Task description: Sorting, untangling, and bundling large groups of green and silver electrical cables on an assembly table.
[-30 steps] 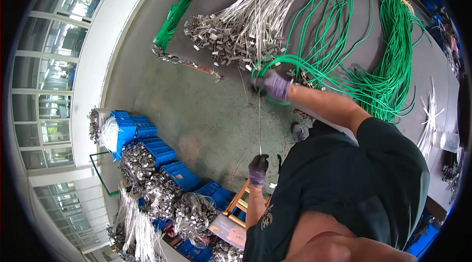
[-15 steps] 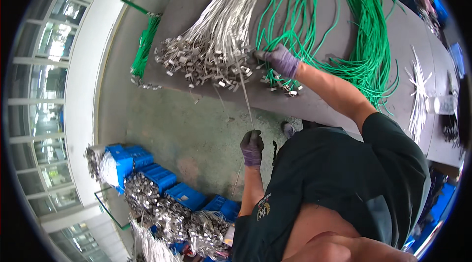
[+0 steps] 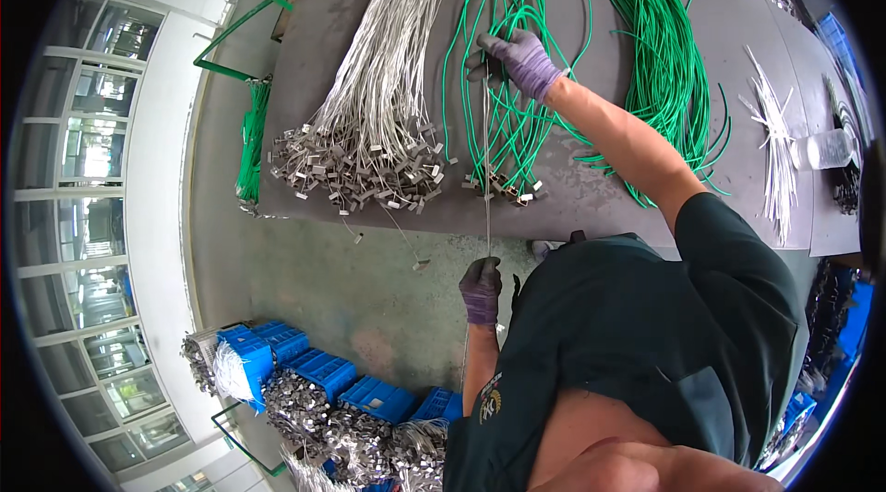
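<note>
A thin silver-white cable (image 3: 487,224) stretches nearly straight between my hands, across the table's front edge. My left hand (image 3: 481,291), in a dark and purple glove, is closed around its near part, low in front of the table. Over the table, my right hand (image 3: 522,65), gloved alike, pinches the cable farther up; its fingertips partly hide the grip. Under and beside that hand lie loose green cables (image 3: 517,146) with metal connectors at their near ends. To the left spreads a thick bundle of silver cables (image 3: 392,40), its many metal connectors (image 3: 360,169) heaped near the table edge.
A thick green cable bundle (image 3: 660,58) lies right of my right hand on the grey table (image 3: 591,206). Farther right are white strips (image 3: 775,150) and a clear plastic cup (image 3: 824,150). Blue crates (image 3: 377,398) and connector piles stand on the floor at lower left.
My right hand has moved farther away over the green cables, and the stretch of cable between my hands is longer. The whole view has shifted slightly.
</note>
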Demonstrator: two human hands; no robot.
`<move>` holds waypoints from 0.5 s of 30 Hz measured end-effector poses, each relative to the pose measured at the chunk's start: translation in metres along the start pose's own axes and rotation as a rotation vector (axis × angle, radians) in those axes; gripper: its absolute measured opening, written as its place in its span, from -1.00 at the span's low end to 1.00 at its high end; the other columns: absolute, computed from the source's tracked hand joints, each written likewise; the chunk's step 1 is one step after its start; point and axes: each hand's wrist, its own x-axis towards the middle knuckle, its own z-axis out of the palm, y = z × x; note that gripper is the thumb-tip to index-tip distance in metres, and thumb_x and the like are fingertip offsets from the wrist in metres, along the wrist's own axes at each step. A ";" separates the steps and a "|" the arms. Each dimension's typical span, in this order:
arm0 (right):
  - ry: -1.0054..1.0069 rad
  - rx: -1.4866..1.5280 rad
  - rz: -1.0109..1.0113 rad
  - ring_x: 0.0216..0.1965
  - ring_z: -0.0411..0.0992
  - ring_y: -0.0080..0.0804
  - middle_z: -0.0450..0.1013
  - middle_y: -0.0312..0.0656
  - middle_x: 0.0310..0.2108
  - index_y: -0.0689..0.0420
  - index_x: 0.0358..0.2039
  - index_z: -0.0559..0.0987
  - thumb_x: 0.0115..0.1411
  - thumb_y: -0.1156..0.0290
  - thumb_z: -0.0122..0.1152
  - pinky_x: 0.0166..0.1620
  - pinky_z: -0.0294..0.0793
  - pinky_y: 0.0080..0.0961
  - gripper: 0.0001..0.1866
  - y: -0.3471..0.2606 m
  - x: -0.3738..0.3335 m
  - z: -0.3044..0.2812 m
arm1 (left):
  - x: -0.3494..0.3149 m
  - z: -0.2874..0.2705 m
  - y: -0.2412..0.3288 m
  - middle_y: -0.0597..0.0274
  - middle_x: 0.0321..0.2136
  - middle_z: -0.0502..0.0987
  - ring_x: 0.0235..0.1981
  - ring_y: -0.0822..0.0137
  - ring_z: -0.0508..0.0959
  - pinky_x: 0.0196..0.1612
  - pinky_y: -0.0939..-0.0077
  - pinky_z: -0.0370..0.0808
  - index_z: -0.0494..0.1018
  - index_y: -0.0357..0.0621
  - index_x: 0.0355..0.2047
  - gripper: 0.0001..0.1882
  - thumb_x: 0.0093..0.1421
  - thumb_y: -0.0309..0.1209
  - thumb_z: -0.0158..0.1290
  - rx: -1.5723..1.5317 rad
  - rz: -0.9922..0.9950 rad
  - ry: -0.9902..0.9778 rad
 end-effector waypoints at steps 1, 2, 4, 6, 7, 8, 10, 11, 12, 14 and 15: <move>0.005 -0.008 -0.005 -0.44 0.54 -0.29 0.51 -0.07 -0.41 0.25 -0.30 0.41 0.19 0.17 0.04 -0.53 0.44 -0.53 -0.66 -0.002 0.004 -0.004 | 0.001 0.001 0.001 0.47 -0.74 0.26 -0.74 0.63 0.22 -0.67 0.70 0.12 0.47 -0.22 -0.38 -0.72 0.15 -0.22 0.02 0.001 -0.019 0.000; 0.009 -0.016 -0.010 -0.44 0.54 -0.28 0.51 -0.06 -0.40 0.26 -0.30 0.40 0.19 0.17 0.04 -0.52 0.46 -0.51 -0.66 -0.003 0.006 -0.007 | 0.002 0.002 0.001 0.47 -0.74 0.26 -0.73 0.63 0.22 -0.67 0.70 0.12 0.47 -0.22 -0.38 -0.73 0.15 -0.23 0.02 0.001 -0.037 0.000; 0.028 0.015 0.003 -0.44 0.53 -0.26 0.50 -0.06 -0.40 0.26 -0.31 0.40 0.19 0.18 0.04 -0.50 0.48 -0.48 -0.66 -0.004 0.007 -0.009 | 0.003 0.002 0.002 0.48 -0.74 0.26 -0.73 0.63 0.22 -0.67 0.70 0.12 0.47 -0.22 -0.38 -0.73 0.15 -0.23 0.02 0.004 -0.054 -0.001; 0.026 0.108 0.023 -0.44 0.53 -0.25 0.50 -0.06 -0.40 0.26 -0.32 0.41 0.19 0.18 0.04 -0.50 0.48 -0.47 -0.66 -0.003 0.008 -0.011 | 0.004 0.003 0.001 0.48 -0.74 0.26 -0.73 0.63 0.22 -0.66 0.71 0.13 0.47 -0.22 -0.38 -0.73 0.15 -0.23 0.03 0.005 -0.072 -0.001; 0.028 0.111 0.024 -0.44 0.53 -0.25 0.50 -0.06 -0.40 0.26 -0.32 0.41 0.19 0.18 0.04 -0.50 0.48 -0.47 -0.66 -0.001 0.009 -0.011 | 0.005 0.005 0.001 0.47 -0.75 0.26 -0.76 0.62 0.21 -0.69 0.70 0.10 0.47 -0.24 -0.37 -0.73 0.14 -0.25 0.04 -0.006 -0.060 0.014; 0.066 0.151 0.020 -0.45 0.53 -0.26 0.50 -0.06 -0.41 0.26 -0.31 0.41 0.19 0.18 0.04 -0.50 0.48 -0.46 -0.66 0.002 0.009 -0.011 | 0.006 0.005 0.001 0.45 -0.77 0.25 -0.78 0.61 0.20 -0.71 0.69 0.08 0.46 -0.26 -0.37 -0.73 0.12 -0.26 0.05 -0.017 -0.048 0.028; 0.104 0.192 0.017 -0.45 0.52 -0.26 0.49 -0.07 -0.42 0.26 -0.30 0.41 0.19 0.18 0.04 -0.50 0.48 -0.46 -0.66 0.010 0.008 -0.011 | 0.006 0.005 0.001 0.45 -0.76 0.26 -0.78 0.61 0.20 -0.71 0.69 0.08 0.46 -0.26 -0.36 -0.73 0.12 -0.26 0.04 -0.003 -0.047 0.026; 0.074 0.192 0.009 -0.46 0.52 -0.27 0.49 -0.07 -0.42 0.26 -0.30 0.41 0.19 0.19 0.04 -0.50 0.48 -0.46 -0.67 0.013 0.007 -0.011 | 0.006 0.005 0.001 0.45 -0.76 0.26 -0.78 0.61 0.21 -0.71 0.69 0.08 0.46 -0.26 -0.36 -0.73 0.13 -0.26 0.04 0.008 -0.046 0.025; 0.044 0.191 0.001 -0.46 0.52 -0.27 0.49 -0.08 -0.43 0.25 -0.29 0.41 0.19 0.19 0.04 -0.49 0.48 -0.47 -0.67 0.016 0.005 -0.012 | 0.005 0.005 0.000 0.45 -0.76 0.26 -0.78 0.61 0.21 -0.71 0.69 0.08 0.46 -0.26 -0.36 -0.73 0.13 -0.26 0.04 0.010 -0.047 0.025; 0.026 0.169 0.000 -0.48 0.51 -0.27 0.48 -0.10 -0.45 0.26 -0.29 0.41 0.18 0.19 0.05 -0.49 0.48 -0.48 -0.67 0.011 0.001 -0.011 | 0.005 0.005 0.000 0.45 -0.76 0.26 -0.77 0.61 0.21 -0.71 0.68 0.08 0.46 -0.27 -0.36 -0.72 0.13 -0.25 0.04 0.015 -0.068 0.016; 0.024 0.146 0.008 -0.47 0.52 -0.28 0.48 -0.11 -0.46 0.26 -0.30 0.42 0.18 0.19 0.04 -0.50 0.47 -0.48 -0.67 0.010 0.000 -0.011 | 0.004 0.006 0.000 0.45 -0.76 0.26 -0.77 0.61 0.21 -0.71 0.68 0.08 0.46 -0.27 -0.36 -0.72 0.13 -0.25 0.04 0.017 -0.069 0.016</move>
